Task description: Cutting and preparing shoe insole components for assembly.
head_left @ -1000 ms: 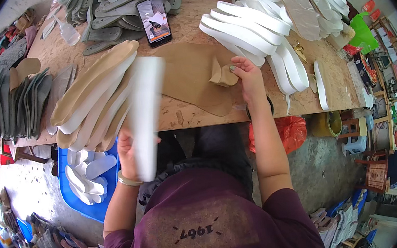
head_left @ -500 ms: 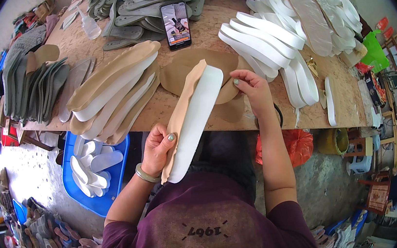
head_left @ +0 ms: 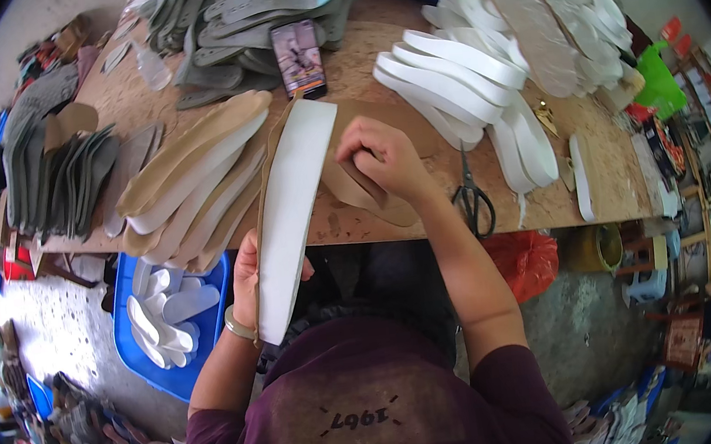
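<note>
My left hand (head_left: pixel 245 271) grips a thick white shoe sole (head_left: pixel 299 202) near its lower end, with fingers wrapped behind it. A thin tan layer shows along the sole's left edge. The white side faces right and up. My right hand (head_left: pixel 383 159) is closed with curled fingers, just right of the sole and above tan sheet pieces (head_left: pixel 361 191) on the table. Whatever its fingers hold, if anything, is hidden. Black-handled scissors (head_left: pixel 472 200) lie at the table's front edge, right of my right forearm.
Tan-covered soles (head_left: pixel 200 165) are stacked at left, beside grey insoles (head_left: pixel 70 180). White soles (head_left: pixel 453 79) pile up at right. A phone (head_left: pixel 298 60) leans against grey soles (head_left: pixel 249 15) at the back. Below the table's left side is a blue bin (head_left: pixel 127 336) with white pieces.
The sole has shifted left and turned more upright, its white side now facing me more. My right hand has moved left and curled its fingers. The scissors have come into sight.
</note>
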A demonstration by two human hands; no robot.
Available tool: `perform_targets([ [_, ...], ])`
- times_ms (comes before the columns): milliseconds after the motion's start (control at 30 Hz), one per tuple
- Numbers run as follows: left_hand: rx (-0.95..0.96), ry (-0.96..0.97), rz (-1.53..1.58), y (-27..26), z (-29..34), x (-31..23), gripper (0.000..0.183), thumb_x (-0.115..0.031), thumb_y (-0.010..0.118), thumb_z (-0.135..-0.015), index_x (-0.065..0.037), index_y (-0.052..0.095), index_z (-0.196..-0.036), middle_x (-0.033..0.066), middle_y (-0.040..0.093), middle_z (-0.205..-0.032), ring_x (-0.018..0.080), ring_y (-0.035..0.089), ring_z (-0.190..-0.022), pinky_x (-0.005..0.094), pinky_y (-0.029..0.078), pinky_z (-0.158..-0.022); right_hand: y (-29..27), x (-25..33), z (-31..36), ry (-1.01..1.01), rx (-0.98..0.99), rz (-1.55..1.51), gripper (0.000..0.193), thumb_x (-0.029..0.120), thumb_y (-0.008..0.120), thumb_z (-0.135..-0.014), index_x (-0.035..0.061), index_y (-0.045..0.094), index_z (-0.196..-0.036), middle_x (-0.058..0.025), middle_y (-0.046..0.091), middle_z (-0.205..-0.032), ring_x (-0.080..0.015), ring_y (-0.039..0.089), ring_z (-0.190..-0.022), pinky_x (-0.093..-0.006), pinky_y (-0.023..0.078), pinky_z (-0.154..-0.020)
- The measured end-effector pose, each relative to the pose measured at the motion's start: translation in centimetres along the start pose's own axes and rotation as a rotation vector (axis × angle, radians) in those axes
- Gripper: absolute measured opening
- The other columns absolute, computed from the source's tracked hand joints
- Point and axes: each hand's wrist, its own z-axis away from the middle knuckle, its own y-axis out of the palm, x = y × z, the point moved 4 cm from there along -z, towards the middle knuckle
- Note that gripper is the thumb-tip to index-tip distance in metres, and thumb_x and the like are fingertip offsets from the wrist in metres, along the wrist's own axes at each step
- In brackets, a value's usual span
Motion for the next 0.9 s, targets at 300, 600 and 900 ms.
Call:
perform_targets([
  [300, -0.049, 0.309, -0.52, 4.5, -2.7, -0.6, 0.019, -0.005, 0.061, -0.096, -0.007, 0.046, -0.085, 0.0063, 0.058, -0.108, 0.0098, 0.05, -0.091, 0.0232, 0.04, -0.085, -6.0, 2.8, 7.0, 0.354, -0.255, -0.438, 0.062, 0.028, 0.068, -0.092, 0.0078, 0.045, -0.146, -0.0165, 0.045, -0.148, -0.0246, 0.049, -0.132, -0.0361, 0.044, -0.102],
  [600, 0.481, 0.409, -0.874, 17.6, -5.3, 5.6, 0.025, -0.007, 0.075, -0.083, -0.002, 0.058, -0.1, 0.0189, 0.06, -0.119, 0.0309, 0.064, -0.101, 0.0337, 0.052, -0.083, -6.6, 8.6, 22.4, 0.468, -0.859, -0.335, 0.078, 0.002, 0.061, -0.083, 0.0007, 0.024, -0.152, -0.013, 0.046, -0.143, -0.0243, 0.049, -0.13, -0.0387, 0.041, -0.109],
  [900, 0.371, 0.315, -1.057, 13.8, -8.2, 4.0, 0.023, -0.002, 0.07, -0.085, 0.001, 0.064, -0.108, 0.0173, 0.066, -0.115, 0.0321, 0.065, -0.107, 0.0355, 0.05, -0.092, -35.8, 3.1, 36.1, 0.4, -1.456, 0.131, 0.056, -0.001, 0.065, -0.088, -0.0015, 0.048, -0.141, -0.0119, 0.062, -0.123, -0.0189, 0.063, -0.107, -0.0328, 0.051, -0.092],
])
